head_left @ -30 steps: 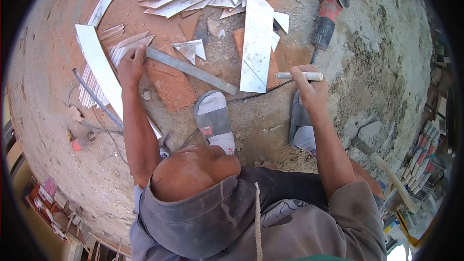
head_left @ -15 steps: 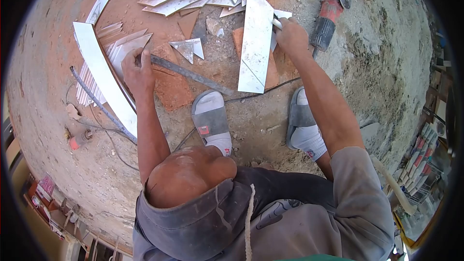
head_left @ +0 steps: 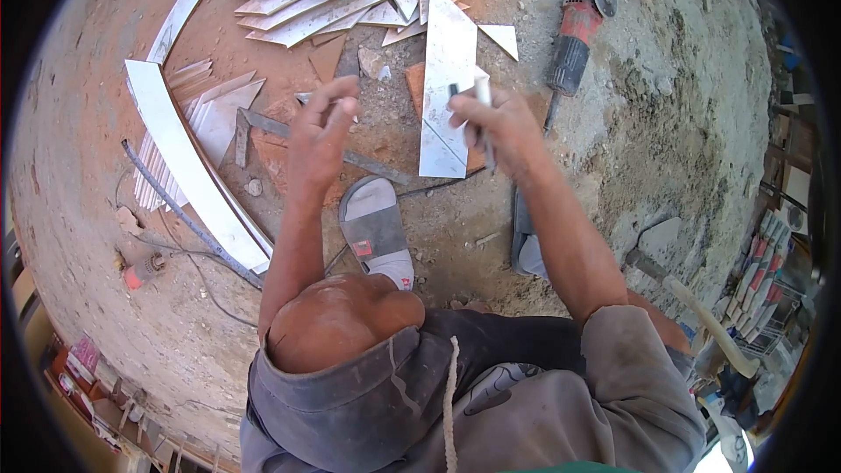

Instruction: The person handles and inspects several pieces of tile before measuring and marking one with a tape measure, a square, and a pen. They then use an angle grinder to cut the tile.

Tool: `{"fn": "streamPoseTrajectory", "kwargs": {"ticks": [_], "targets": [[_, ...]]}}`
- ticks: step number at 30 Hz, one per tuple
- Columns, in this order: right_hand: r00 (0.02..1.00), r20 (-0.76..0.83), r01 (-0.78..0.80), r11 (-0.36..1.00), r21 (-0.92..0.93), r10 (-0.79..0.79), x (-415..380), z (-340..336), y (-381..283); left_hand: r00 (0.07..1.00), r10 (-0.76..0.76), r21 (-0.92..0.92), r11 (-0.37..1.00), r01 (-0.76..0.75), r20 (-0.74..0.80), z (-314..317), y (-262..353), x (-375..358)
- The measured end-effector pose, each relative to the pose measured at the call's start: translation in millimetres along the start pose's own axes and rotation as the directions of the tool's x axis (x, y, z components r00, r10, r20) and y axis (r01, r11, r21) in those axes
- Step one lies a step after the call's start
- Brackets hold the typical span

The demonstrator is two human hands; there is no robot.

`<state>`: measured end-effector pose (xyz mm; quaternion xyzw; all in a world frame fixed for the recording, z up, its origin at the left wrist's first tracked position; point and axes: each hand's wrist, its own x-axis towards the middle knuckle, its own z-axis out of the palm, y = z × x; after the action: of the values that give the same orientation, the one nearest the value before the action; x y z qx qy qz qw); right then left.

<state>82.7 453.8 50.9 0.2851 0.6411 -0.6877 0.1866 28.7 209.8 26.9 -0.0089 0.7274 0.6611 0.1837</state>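
Over tile [head_left: 449, 52] edge, right hand [head_left: 506, 127] grips marker [head_left: 483, 93], left hand [head_left: 322, 136] apart.

Legend: no lettering is legible from where I stand; the red label [head_left: 362, 248] on the sandal [head_left: 382, 228] and the red mark [head_left: 405, 283] on the sock [head_left: 392, 264] are too small to read.

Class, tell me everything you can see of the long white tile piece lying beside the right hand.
The long white tile piece looks like glazed ceramic, flat and straight-sided, with small dark specks. Its far end is cut at a slant; a thin dark diagonal line crosses it near the squarer near end. It lies lengthwise away from the person, partly covering a reddish slab. The right hand overlaps its edge in view; contact cannot be told.
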Motion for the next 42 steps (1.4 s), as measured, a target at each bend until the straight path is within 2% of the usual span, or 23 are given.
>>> {"fn": "streamPoseTrajectory", "kwargs": {"ticks": [1,2,3,5,7,9,10,12,13,14,15,16,17,18,19,20,22,28,30,32,36,38,42], "targets": [[1.000,-0.007,0.008,1.000,0.003,-0.008,-8,10,3,0.994,-0.040,-0.029,0.999,0.043,0.100,10,-1,-4],[0.997,0.080,-0.021,0.993,0.116,0.012,-14,21,8,0.977,-0.080,-0.050,0.995,0.092,0.196,18,-4,-8],[0.984,0.174,-0.065,0.972,0.225,0.026,-18,27,12,0.977,-0.083,-0.045,0.995,0.093,0.195,24,-8,-11],[0.979,0.203,-0.055,0.974,0.219,0.009,-19,31,15,0.894,-0.142,-0.220,0.942,0.254,0.425,30,-14,-18],[0.973,0.232,-0.037,0.978,0.206,-0.012,-17,33,14,0.913,-0.115,-0.224,0.950,0.216,0.392,29,-15,-20],[0.958,0.286,-0.043,0.999,0.030,0.032,-15,32,11,0.928,-0.089,-0.235,0.955,0.183,0.362,24,-16,-19],[0.956,0.289,-0.048,0.998,0.026,0.039,-15,33,9,0.918,-0.124,-0.197,0.957,0.211,0.378,20,-17,-17],[0.979,0.204,0.002,0.994,-0.109,0.020,-14,37,4,0.910,-0.158,-0.159,0.959,0.234,0.384,15,-17,-12],[0.977,0.212,0.002,0.994,-0.110,0.022,-12,38,6,0.914,-0.195,-0.320,0.893,0.316,0.357,15,-17,-12],[0.991,0.048,0.128,0.978,-0.166,-0.122,-10,36,9,0.913,-0.236,-0.472,0.796,0.378,0.333,12,-18,-11],[0.956,-0.108,0.240,0.941,-0.239,-0.271,-9,34,12,0.915,-0.241,-0.472,0.797,0.376,0.323,8,-19,-11],[0.957,-0.097,0.244,0.941,-0.236,-0.272,-12,35,4,0.919,-0.249,-0.569,0.725,0.387,0.307,4,-21,-9],[0.951,-0.166,0.222,0.951,-0.216,-0.259,-19,33,-7,0.921,-0.257,-0.658,0.644,0.390,0.294,1,-23,-9],[0.941,-0.238,0.198,0.961,-0.194,-0.242,-27,30,-17,0.921,-0.258,-0.657,0.646,0.388,0.290,-1,-26,-10],[0.966,-0.164,0.180,0.976,-0.125,-0.200,-32,24,-23,0.929,-0.251,-0.708,0.602,0.371,0.273,-1,-28,-9],[0.964,-0.168,0.185,0.975,-0.126,-0.205,-34,26,-23,0.935,-0.243,-0.755,0.553,0.352,0.258,1,-30,-8],[0.945,-0.146,0.303,0.951,0.057,-0.292,-37,35,-23,0.934,-0.224,-0.758,0.546,0.358,0.279,2,-30,-7],[0.942,-0.122,0.330,0.933,0.144,-0.314,-34,42,-18,0.926,-0.190,-0.738,0.562,0.374,0.325,11,-23,-12],[0.949,-0.132,0.302,0.945,0.123,-0.286,-32,44,-15,0.924,-0.170,-0.724,0.578,0.376,0.343,14,-22,-12],[0.950,-0.120,0.304,0.944,0.128,-0.289,-29,41,-11,0.932,-0.198,-0.655,0.667,0.355,0.303,14,-22,-13],[0.970,-0.046,0.243,0.949,0.201,-0.239,-28,33,-4,0.937,-0.195,-0.571,0.750,0.333,0.291,12,-16,-15],[0.983,0.029,0.165,0.947,0.274,-0.180,-28,28,2,0.912,-0.247,-0.371,0.854,0.364,0.326,9,-13,-17],[0.993,0.019,0.108,0.941,0.320,-0.120,-32,24,11,0.887,-0.257,-0.258,0.892,0.370,0.385,3,-19,-22]]}}
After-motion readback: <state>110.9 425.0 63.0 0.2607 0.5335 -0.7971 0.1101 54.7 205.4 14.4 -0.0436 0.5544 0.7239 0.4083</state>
